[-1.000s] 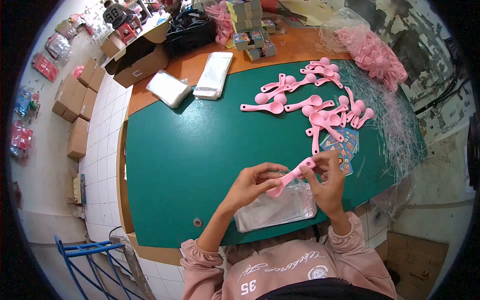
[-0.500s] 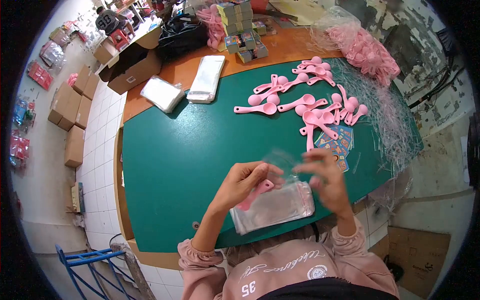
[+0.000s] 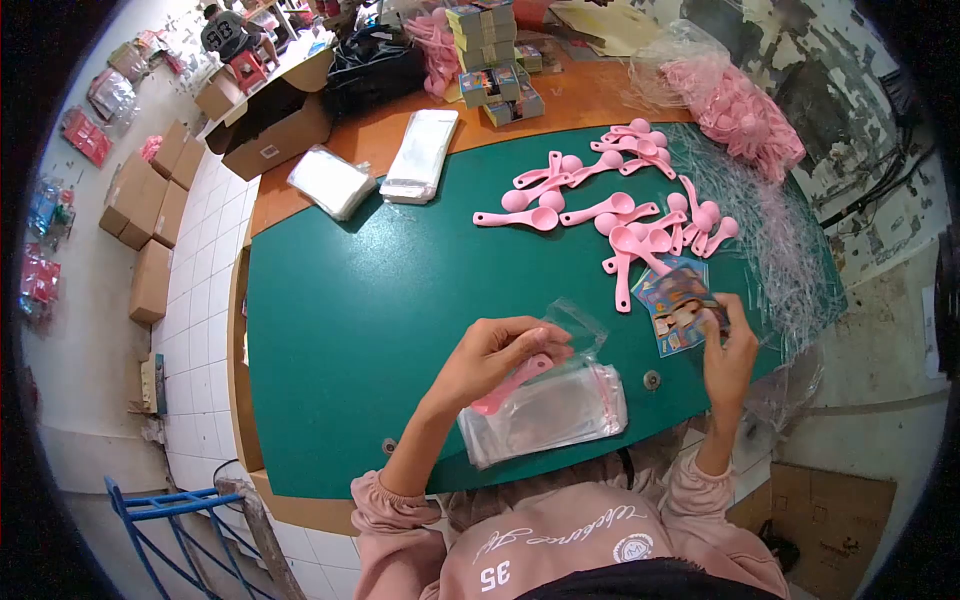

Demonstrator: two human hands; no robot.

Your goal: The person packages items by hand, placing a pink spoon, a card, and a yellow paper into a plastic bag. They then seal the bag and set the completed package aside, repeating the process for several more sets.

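Note:
My left hand (image 3: 500, 360) is closed on a clear plastic bag (image 3: 578, 322), whose open end sticks out past the fingertips. A pink scoop (image 3: 512, 385) shows below that hand, apparently inside the bag. Under it lies a stack of clear bags (image 3: 545, 420). My right hand (image 3: 730, 345) pinches a printed card (image 3: 685, 305) at the right, just above other cards (image 3: 672, 335) on the table. Beyond them several pink scoops (image 3: 630, 240) lie in a loose group.
Two stacks of bags (image 3: 420, 160) lie at the back of the green table (image 3: 340, 330). Bundled cards (image 3: 490, 85) stand behind, with a bag of pink scoops (image 3: 735, 110) at the back right. Loose plastic strips (image 3: 775, 260) cover the right edge. A person (image 3: 230, 38) sits far off.
My right hand has moved right, from beside the bag to the cards, and now grips one. My left hand stays nearly in place with the bag.

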